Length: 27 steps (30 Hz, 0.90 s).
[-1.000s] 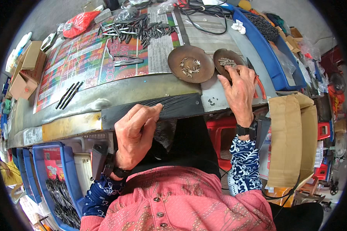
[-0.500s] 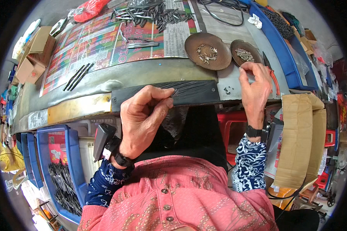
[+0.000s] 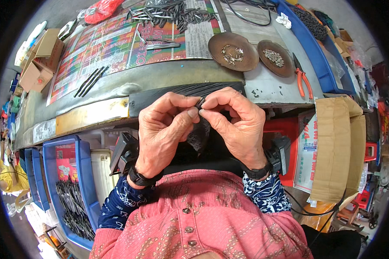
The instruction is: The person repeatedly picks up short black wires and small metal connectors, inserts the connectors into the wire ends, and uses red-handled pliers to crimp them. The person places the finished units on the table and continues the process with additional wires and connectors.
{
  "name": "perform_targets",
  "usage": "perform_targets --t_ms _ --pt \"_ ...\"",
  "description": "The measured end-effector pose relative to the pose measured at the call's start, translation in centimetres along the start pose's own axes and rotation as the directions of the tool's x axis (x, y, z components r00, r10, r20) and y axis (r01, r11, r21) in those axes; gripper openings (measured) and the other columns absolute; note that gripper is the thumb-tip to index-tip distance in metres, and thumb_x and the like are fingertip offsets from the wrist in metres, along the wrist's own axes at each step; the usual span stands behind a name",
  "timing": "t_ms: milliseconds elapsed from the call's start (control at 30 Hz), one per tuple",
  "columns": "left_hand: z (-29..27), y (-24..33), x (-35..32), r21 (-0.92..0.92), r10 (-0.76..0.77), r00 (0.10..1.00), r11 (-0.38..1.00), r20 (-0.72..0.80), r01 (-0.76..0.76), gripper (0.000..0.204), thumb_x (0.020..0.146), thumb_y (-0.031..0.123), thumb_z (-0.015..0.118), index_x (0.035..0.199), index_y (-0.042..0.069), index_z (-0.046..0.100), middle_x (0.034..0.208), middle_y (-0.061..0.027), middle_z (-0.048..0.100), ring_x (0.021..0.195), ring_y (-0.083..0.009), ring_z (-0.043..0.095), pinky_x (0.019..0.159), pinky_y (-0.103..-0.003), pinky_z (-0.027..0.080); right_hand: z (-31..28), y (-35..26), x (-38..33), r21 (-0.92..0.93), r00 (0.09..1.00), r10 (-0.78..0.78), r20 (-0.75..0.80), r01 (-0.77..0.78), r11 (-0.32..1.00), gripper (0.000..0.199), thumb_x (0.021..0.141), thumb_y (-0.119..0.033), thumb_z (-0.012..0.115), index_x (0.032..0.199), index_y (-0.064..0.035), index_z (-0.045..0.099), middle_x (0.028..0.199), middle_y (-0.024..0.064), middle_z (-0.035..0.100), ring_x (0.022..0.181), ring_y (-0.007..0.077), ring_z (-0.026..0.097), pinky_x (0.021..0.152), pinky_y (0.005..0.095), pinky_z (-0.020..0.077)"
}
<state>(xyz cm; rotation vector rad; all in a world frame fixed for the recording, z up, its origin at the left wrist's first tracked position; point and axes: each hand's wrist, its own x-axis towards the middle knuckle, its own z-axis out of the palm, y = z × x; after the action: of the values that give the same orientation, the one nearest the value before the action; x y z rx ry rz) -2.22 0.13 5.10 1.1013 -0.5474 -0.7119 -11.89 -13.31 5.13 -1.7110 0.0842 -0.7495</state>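
On the bench [image 3: 157,78]: dishes [image 3: 217,46], pliers [image 3: 299,77], black strip [image 3: 188,90] part-masked by both my hands [image 3: 162,129]; fingers [image 3: 181,124] pinching a dark piece [image 3: 200,102].

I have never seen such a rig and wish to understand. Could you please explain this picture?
No machine here: these are a person's bare left hand and right hand. A wide fisheye camera worn on the person's head looks down, so straight edges bend. The left hand pinches a small dark piece; the right fingertips meet there, but whether they grip anything, I cannot tell. On the workbench, a large brown dish and a smaller dish hold tiny metallic pieces, with orange-handled pliers nearby. Farther back, dark strips lie heaped on patterned paper.
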Motion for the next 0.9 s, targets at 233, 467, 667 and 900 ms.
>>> perform_targets --t_ms 233,467,667,900 --pt "-0.1 0.1 -0.6 -0.031 -0.018 1.000 0.999 0.003 0.018 0.015 0.091 0.004 0.065 0.105 -0.001 0.065 0.077 -0.0015 0.063 0.058 -0.0019 0.047 0.048 -0.017 0.036 0.3 -0.4 -0.5 -0.004 1.000 0.009 0.001 -0.009 1.000 0.013 0.084 0.007 0.068 0.095 0.0030 0.062 0.094 0.0049 0.063 0.085 0.0086 0.059 0.075 0.0214 0.0493" --pt "0.1 0.0 -1.0 -0.051 -0.024 1.000 0.998 0.001 0.024 0.013 0.091 0.004 0.065 0.104 0.000 0.066 0.077 -0.0012 0.063 0.057 -0.0019 0.046 0.048 -0.017 0.034 0.6 -0.5 -0.8 0.101 0.998 0.050 -0.031 -0.046 0.994 0.012 0.086 0.005 0.067 0.096 0.0019 0.061 0.093 0.0033 0.062 0.083 0.0076 0.059 0.075 0.0211 0.0494" --pt "0.0 0.0 -1.2 -0.091 -0.061 0.998 0.994 0.008 0.062 0.012 0.091 0.005 0.066 0.102 0.002 0.066 0.077 -0.0007 0.063 0.056 -0.0015 0.045 0.047 -0.017 0.034 0.9 -0.2 -0.9 0.342 0.984 0.172 -0.040 -0.148 0.928 0.018 0.085 0.003 0.070 0.099 -0.0001 0.059 0.093 0.0019 0.061 0.084 0.0066 0.060 0.075 0.0209 0.0500" --pt "-0.7 0.6 -1.3 0.006 -0.022 0.998 1.000 0.054 0.022 0.009 0.089 -0.001 0.064 0.098 0.000 0.065 0.079 -0.0018 0.065 0.065 -0.0016 0.051 0.055 -0.017 0.041 -0.3 -0.8 -0.2 -0.149 1.000 0.009 -0.015 -0.011 0.989 0.023 0.076 -0.001 0.078 0.091 -0.0010 0.061 0.083 0.0010 0.062 0.076 0.0076 0.061 0.070 0.0223 0.0514"
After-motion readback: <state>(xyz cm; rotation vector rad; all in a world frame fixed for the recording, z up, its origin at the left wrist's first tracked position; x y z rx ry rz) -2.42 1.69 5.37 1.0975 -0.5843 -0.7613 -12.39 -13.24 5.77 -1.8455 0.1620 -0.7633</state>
